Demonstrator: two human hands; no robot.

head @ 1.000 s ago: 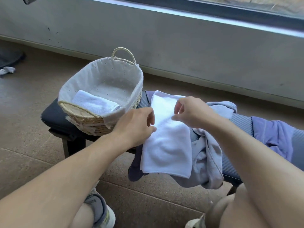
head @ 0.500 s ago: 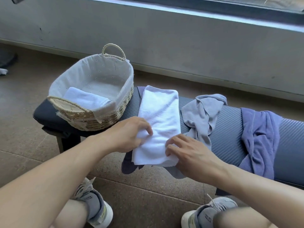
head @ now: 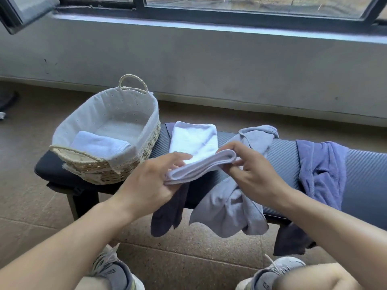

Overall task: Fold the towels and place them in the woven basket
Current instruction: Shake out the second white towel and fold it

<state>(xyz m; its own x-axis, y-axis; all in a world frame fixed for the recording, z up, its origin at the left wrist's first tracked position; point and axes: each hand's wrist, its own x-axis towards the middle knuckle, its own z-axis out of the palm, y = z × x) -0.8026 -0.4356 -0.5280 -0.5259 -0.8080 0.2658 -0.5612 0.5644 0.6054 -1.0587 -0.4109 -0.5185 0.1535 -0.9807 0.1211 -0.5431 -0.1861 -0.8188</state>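
White towel [head: 194,141] mid-fold: near half lifted and doubled toward the far half, which lies flat on the tabletop [head: 320,164]. Left hand [head: 150,185] fingers [head: 178,162] curled round the left end of the lifted fold, thumb under. Right hand [head: 253,172] pinches the right end at the rounded crease. Both hold the same towel, nothing else.

Handling, my read: light, soft terry, zero stiffness, sags between grips. Layers will slide apart if held at one point only. Best hold is at the folded edge, both ends, all layers inside the pinch. Not fragile, not slippery.

Woven basket [head: 109,143] sits just left of the towel on the same tabletop, cloth-lined, one folded light blue towel [head: 100,144] already at its near end. Room left at the far end.

Still loose: grey towel [head: 236,208] draped over the front edge under the right hand, dark towel [head: 167,212] hanging below the left, purple towel [head: 322,172] further right.
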